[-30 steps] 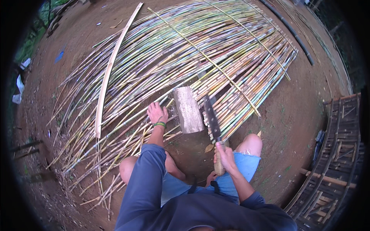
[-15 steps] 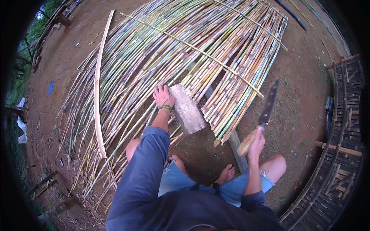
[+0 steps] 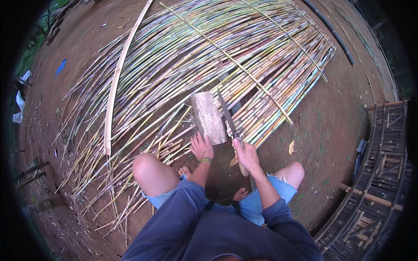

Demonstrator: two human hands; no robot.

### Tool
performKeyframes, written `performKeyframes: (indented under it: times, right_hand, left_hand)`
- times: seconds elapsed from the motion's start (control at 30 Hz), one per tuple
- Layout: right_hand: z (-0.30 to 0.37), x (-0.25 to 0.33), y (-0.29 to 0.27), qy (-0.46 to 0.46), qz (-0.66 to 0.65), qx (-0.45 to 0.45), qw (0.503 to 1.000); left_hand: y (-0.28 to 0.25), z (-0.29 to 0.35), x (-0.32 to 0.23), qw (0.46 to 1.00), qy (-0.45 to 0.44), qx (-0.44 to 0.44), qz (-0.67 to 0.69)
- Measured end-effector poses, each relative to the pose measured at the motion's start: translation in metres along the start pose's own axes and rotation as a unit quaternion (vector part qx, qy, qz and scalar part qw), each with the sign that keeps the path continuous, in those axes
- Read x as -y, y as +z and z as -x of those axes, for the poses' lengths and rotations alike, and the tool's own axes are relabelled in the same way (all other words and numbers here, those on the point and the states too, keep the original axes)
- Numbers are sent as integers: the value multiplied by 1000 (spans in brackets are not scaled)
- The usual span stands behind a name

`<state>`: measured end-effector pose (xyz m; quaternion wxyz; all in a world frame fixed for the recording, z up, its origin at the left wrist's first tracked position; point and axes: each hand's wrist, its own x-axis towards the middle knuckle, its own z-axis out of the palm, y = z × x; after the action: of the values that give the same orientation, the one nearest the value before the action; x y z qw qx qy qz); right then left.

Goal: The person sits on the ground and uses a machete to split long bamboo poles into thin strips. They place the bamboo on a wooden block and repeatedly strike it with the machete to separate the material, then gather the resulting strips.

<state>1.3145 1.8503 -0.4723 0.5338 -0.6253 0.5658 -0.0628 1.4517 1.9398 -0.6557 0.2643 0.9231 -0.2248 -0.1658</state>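
My right hand (image 3: 247,155) is wrapped round the wooden handle of a machete (image 3: 227,114). Its dark blade points away from me, close along the right side of a rough wooden block (image 3: 208,116). At the near left corner of that block rests my left hand (image 3: 201,147), fingers stretched out and holding nothing. Thin cane poles (image 3: 261,102), laid side by side, have their near ends just right of the block and the blade. More loose canes (image 3: 165,150) lie to the left of my left hand, some ending beside it.
Crosswise over the canes runs a long thin pole (image 3: 235,62). A pale split bamboo strip (image 3: 116,82) lies at the left, and a dark pipe (image 3: 333,30) at the far right. A slatted bamboo structure (image 3: 370,187) borders the right side. Bare soil (image 3: 322,130) surrounds the canes.
My left hand has slid from the block's far left edge to its near end. The machete has come from the right side over to the block. The view has shifted slightly.
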Motion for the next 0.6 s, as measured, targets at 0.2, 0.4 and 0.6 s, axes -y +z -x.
performKeyframes:
  times: [0.2, 0.4, 0.6]
  right_hand:
    - [-9, -23, 25, -101, 53, -48, 992]
    - [-4, 4, 19, -3, 26, 34, 999]
    - [-20, -35, 27, -72, 57, -19, 996]
  left_hand:
    - [5, 35, 17, 993, -65, 64, 71]
    - [2, 36, 10, 984, -121, 110, 70]
    - [-3, 34, -1, 979, -136, 127, 85]
